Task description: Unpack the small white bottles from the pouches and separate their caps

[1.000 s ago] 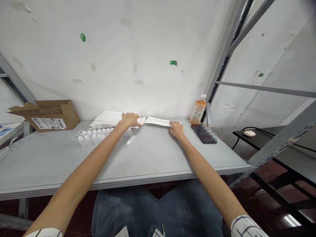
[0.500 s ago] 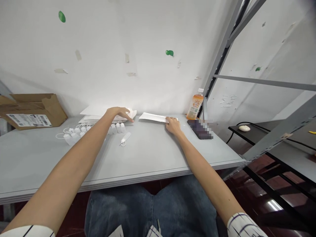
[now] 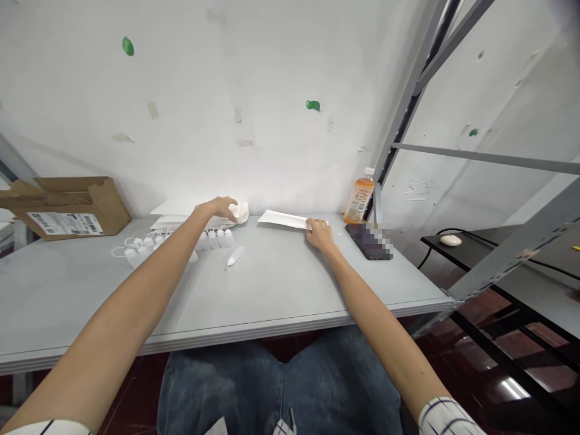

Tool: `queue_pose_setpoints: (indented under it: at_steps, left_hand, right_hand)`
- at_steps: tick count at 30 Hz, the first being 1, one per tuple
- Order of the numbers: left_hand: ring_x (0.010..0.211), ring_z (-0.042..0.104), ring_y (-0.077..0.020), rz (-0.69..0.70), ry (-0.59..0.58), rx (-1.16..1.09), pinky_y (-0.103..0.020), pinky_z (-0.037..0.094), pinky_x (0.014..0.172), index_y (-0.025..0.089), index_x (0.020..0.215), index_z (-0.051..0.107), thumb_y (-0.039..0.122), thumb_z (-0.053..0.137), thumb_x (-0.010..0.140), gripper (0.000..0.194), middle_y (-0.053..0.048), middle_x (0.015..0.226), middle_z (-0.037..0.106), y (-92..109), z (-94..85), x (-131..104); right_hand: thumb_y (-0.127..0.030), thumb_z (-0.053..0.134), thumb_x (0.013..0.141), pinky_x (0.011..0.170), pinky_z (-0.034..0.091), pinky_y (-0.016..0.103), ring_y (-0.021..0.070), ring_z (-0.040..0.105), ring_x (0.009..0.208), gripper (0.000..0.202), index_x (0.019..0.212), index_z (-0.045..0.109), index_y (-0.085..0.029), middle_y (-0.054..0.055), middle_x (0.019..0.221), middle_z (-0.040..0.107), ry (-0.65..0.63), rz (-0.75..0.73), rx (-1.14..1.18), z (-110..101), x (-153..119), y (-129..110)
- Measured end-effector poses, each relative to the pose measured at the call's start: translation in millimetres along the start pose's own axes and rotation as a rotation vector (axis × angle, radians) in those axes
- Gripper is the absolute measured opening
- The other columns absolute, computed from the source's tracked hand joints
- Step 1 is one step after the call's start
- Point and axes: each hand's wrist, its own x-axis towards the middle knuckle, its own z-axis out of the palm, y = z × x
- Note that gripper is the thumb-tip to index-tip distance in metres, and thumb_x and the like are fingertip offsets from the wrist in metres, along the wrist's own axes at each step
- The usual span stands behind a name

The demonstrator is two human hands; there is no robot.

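My left hand (image 3: pixel 220 207) reaches to the back of the table, its fingers and thumb closed on the raised, crumpled end of a white sheet (image 3: pixel 242 211). This lies at the right side of a pile of flat white sheets (image 3: pixel 174 208). Farther right, my right hand (image 3: pixel 320 234) has its fingers curled over the right end of a long white folded paper piece (image 3: pixel 283 219), flat near the wall. Below my left forearm stand several small white bottle-like pieces (image 3: pixel 212 240) with thin loops; the forearm covers some. A single similar piece (image 3: pixel 235 256) lies on its side in front.
An opened cardboard box (image 3: pixel 67 208) with a label sits at the left. At the right, a bottle of orange drink (image 3: pixel 360 196) stands by the metal frame, beside a dark phone (image 3: pixel 369 241). Beyond the frame, a white mouse (image 3: pixel 451 240) rests on a black shelf.
My left thumb and fingers have come together on the crumpled sheet end. My right hand stays at the folded paper piece. The whole view has shifted slightly.
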Motion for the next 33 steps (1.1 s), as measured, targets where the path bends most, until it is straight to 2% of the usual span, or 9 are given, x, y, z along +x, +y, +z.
queue_pose_setpoints:
  at_steps: [2,4,8,11,15,19,24,29,33]
  left_hand:
    - [0.125,0.052,-0.0322,0.040,-0.017,0.020,-0.039,0.045,0.098,0.029,0.140,0.053,0.046,0.070,0.073,0.071,-0.009,0.142,0.054,9,-10.8,-9]
    - [0.126,0.051,-0.0284,0.138,0.026,0.045,-0.034,0.045,0.098,0.024,0.142,0.050,0.034,0.063,0.079,0.064,-0.010,0.143,0.053,21,-22.9,-23]
    - [0.110,0.060,-0.0209,0.362,0.095,0.049,-0.026,0.047,0.087,0.023,0.125,0.064,0.019,0.050,0.083,0.045,-0.005,0.122,0.066,46,-40.1,-61]
    - [0.100,0.062,-0.0185,0.489,0.030,0.185,-0.025,0.046,0.078,0.026,0.110,0.071,0.007,0.047,0.080,0.043,-0.003,0.114,0.069,56,-42.0,-88]
    - [0.096,0.063,-0.0200,0.620,-0.068,0.425,-0.027,0.044,0.070,0.026,0.105,0.073,-0.003,0.052,0.070,0.050,-0.004,0.111,0.069,58,-30.3,-112]
    - [0.085,0.063,-0.0205,0.713,-0.096,0.506,-0.027,0.039,0.059,0.022,0.098,0.071,-0.007,0.056,0.068,0.044,-0.007,0.094,0.068,57,-9.2,-126]
    - [0.064,0.058,-0.0151,0.668,-0.132,0.455,-0.027,0.033,0.052,0.018,0.081,0.068,-0.007,0.056,0.069,0.031,-0.005,0.088,0.065,52,7.9,-130]
    - [0.066,0.059,-0.0154,0.659,-0.163,0.388,-0.027,0.036,0.055,0.017,0.074,0.068,0.000,0.057,0.074,0.021,-0.006,0.091,0.064,43,15.3,-126]
    - [0.067,0.061,-0.0165,0.649,-0.154,0.343,-0.027,0.040,0.058,0.016,0.070,0.067,0.001,0.055,0.076,0.020,-0.007,0.090,0.065,41,25.1,-127]
  right_hand:
    - [-0.017,0.041,0.091,0.096,0.039,0.038,0.0286,0.050,0.120,0.045,0.134,0.053,-0.018,0.013,0.132,0.059,-0.003,0.000,-0.001,-2,-1,-1]
    - [-0.017,0.041,0.091,0.095,0.039,0.038,0.0288,0.051,0.119,0.044,0.133,0.054,-0.017,0.013,0.131,0.060,-0.012,0.001,0.001,-5,-2,-2]
    - [-0.017,0.044,0.090,0.095,0.038,0.038,0.0289,0.051,0.119,0.042,0.130,0.056,-0.018,0.014,0.129,0.060,-0.023,0.001,0.003,-8,-3,-3]
    - [-0.018,0.045,0.090,0.095,0.039,0.037,0.0287,0.051,0.119,0.042,0.131,0.056,-0.017,0.014,0.130,0.059,-0.014,0.006,0.010,-7,-3,-4]
    - [-0.020,0.045,0.091,0.094,0.040,0.037,0.0284,0.051,0.119,0.042,0.131,0.056,-0.017,0.015,0.132,0.056,-0.006,0.014,0.016,-5,-2,-3]
    - [-0.021,0.046,0.091,0.094,0.040,0.036,0.0282,0.051,0.119,0.041,0.131,0.056,-0.018,0.015,0.130,0.057,-0.013,0.014,0.019,-5,-1,-3]
    - [-0.020,0.045,0.091,0.093,0.040,0.036,0.0281,0.051,0.119,0.040,0.130,0.057,-0.018,0.015,0.129,0.058,-0.014,0.017,0.023,-7,-2,-3]
    - [-0.021,0.045,0.091,0.093,0.041,0.037,0.0292,0.051,0.118,0.041,0.130,0.057,-0.017,0.015,0.129,0.057,-0.010,0.014,0.034,-5,-1,-3]
    - [-0.020,0.045,0.090,0.093,0.041,0.037,0.0293,0.051,0.118,0.042,0.131,0.057,-0.017,0.015,0.129,0.058,-0.004,0.020,0.037,-5,-1,-3]
